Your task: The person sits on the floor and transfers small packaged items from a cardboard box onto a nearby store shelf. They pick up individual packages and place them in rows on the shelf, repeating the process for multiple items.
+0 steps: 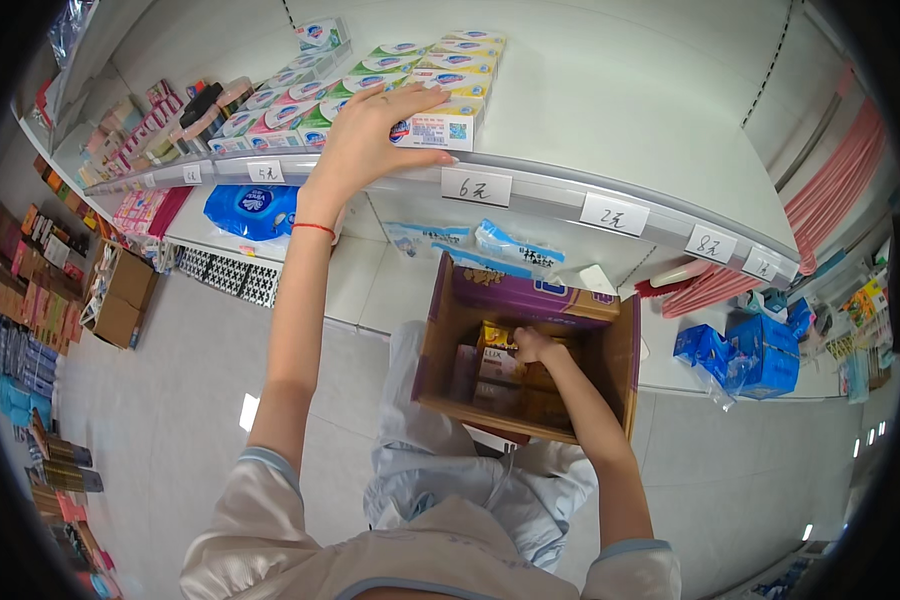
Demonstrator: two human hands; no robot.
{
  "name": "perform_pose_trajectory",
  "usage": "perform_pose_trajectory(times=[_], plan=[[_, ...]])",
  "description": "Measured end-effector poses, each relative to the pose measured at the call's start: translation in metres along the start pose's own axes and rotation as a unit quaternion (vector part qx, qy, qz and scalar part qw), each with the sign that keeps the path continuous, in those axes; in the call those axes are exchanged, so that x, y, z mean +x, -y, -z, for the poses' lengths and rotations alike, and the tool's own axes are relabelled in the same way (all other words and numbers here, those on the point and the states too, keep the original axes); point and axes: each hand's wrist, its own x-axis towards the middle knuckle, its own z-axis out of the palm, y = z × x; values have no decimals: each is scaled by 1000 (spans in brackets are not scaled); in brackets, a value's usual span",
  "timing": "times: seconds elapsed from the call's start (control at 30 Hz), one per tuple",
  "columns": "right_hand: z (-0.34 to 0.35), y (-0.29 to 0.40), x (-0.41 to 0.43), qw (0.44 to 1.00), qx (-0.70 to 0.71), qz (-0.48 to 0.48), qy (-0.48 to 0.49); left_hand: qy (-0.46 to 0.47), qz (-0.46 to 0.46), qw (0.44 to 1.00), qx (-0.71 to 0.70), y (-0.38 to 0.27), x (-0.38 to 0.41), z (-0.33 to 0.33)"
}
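Observation:
My left hand [371, 131] rests over the front of the soap boxes on the white shelf, fingers across their tops. Its thumb is at the shelf's front edge, apart from the fingers. Just beside it is a white and yellow soap box [439, 131], the front one of a yellow row; green and pink rows stand to its left. My right hand [538, 346] reaches down into an uncarded cardboard box [622, 360] in front of my legs. Its fingers are at a yellow pack [497, 334] beside Lux soap boxes [499, 365]; whether they grip anything is hidden.
Handwritten price tags [476, 187] line the shelf edge [547, 176]. Below lie blue-and-white packs [521, 247] and a blue Vinda pack [247, 210]. Pink strands [832, 180] hang at the right, above blue packages [765, 352]. An open carton [124, 300] stands on the floor at left.

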Motion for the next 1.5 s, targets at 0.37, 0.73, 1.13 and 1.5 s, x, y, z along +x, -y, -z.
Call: perform_pose_trajectory(times=[0.37, 0.73, 1.13, 1.5], plan=[[1, 0, 2, 1000, 2, -23, 21, -52, -9, 998, -29, -2, -5, -3], [5, 5, -2, 999, -4, -28, 22, 11, 30, 996, -86, -2, -1, 2], [5, 2, -2, 1000, -7, -11, 20, 0, 33, 999, -40, -10, 10, 13], [-5, -5, 5, 1000, -9, 2, -5, -26, -88, 994, 64, -5, 7, 8]])
